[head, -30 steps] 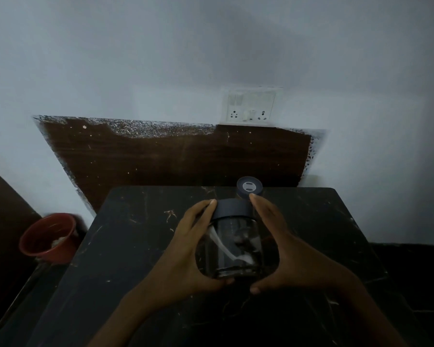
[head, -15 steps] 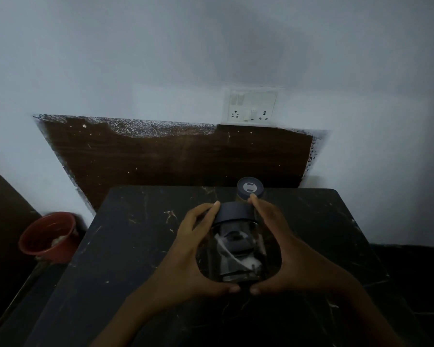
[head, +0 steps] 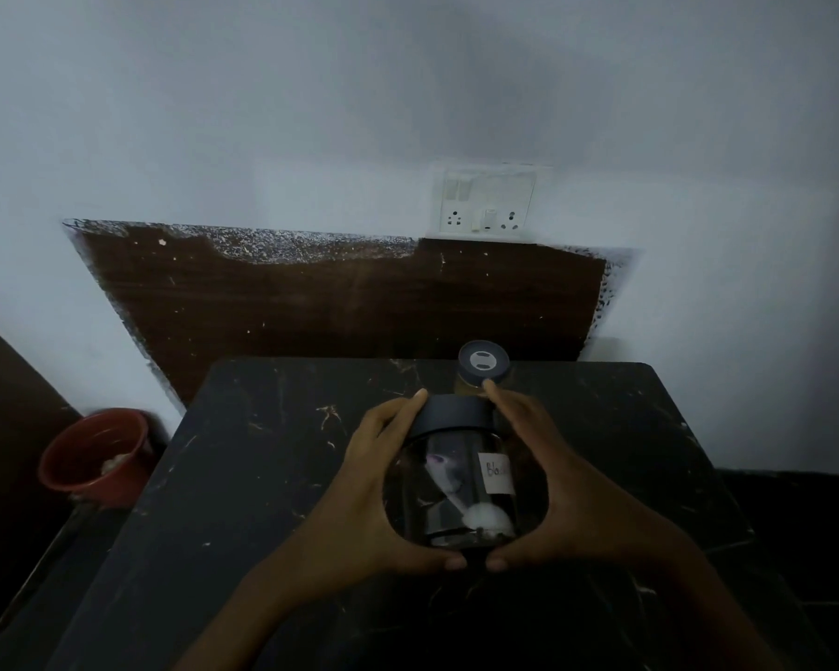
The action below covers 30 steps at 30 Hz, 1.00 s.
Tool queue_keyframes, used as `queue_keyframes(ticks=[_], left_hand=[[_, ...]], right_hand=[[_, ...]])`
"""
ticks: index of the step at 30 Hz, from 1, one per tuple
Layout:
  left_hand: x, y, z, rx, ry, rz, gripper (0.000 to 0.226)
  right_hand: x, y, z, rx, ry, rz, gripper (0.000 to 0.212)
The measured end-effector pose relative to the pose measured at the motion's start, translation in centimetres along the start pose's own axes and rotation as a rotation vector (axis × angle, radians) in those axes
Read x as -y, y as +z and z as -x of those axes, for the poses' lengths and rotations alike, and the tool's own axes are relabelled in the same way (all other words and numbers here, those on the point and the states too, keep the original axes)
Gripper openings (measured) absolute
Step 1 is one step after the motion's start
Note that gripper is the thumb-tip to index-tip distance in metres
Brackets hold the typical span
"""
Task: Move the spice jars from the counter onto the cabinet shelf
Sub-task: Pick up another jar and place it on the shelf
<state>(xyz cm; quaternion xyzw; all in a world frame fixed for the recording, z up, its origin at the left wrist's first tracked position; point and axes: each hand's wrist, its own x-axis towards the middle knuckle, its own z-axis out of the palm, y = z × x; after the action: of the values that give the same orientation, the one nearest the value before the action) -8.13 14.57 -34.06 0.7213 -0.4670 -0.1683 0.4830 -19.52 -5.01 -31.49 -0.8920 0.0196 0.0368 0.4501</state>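
A clear glass jar (head: pixel 456 481) with a dark lid and a white handwritten label sits between both my hands over the black marble counter (head: pixel 262 477). My left hand (head: pixel 374 501) wraps its left side and my right hand (head: pixel 558 496) its right side, thumbs nearly meeting under the jar. A white spoon-like thing shows inside the glass. Behind it, near the counter's back edge, stands a smaller spice jar (head: pixel 483 368) with a dark grey dispenser lid and yellowish contents. No cabinet shelf is in view.
A dark brown panel (head: pixel 335 302) backs the counter against a white wall, with a white socket plate (head: pixel 488 201) above it. A red bucket (head: pixel 93 455) stands on the floor at the left. Dark furniture borders the far left edge.
The jar has turned in my hands, so its white label now faces me. Both hands keep hold of it at about the same spot.
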Motion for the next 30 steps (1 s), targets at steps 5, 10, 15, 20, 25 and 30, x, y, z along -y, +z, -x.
queue_keyframes(ticks=[5,10,15,20,25,30], left_hand=[[-0.15,-0.14,0.14,0.005,-0.016,0.094,0.12],[-0.2,-0.06,-0.04,0.072,-0.002,-0.038,0.128],[-0.29,-0.21,0.04,0.043,0.012,-0.009,0.122],[-0.37,-0.19,0.19,0.067,-0.001,0.073,0.122],[-0.3,-0.22,-0.06,0.095,-0.013,-0.03,0.126],[-0.47,-0.66,-0.29,0.089,0.012,-0.012,0.118]], right_hand=[[-0.5,-0.42,0.21,0.009,0.046,-0.058,0.122],[-0.11,0.01,-0.06,0.007,0.024,0.01,0.12],[0.13,-0.04,0.24,0.004,0.007,-0.003,0.125],[-0.22,-0.42,0.36,0.043,0.051,-0.027,0.124],[-0.19,-0.21,0.02,0.026,0.032,0.01,0.121],[-0.06,-0.52,0.2,0.032,0.024,0.014,0.122]])
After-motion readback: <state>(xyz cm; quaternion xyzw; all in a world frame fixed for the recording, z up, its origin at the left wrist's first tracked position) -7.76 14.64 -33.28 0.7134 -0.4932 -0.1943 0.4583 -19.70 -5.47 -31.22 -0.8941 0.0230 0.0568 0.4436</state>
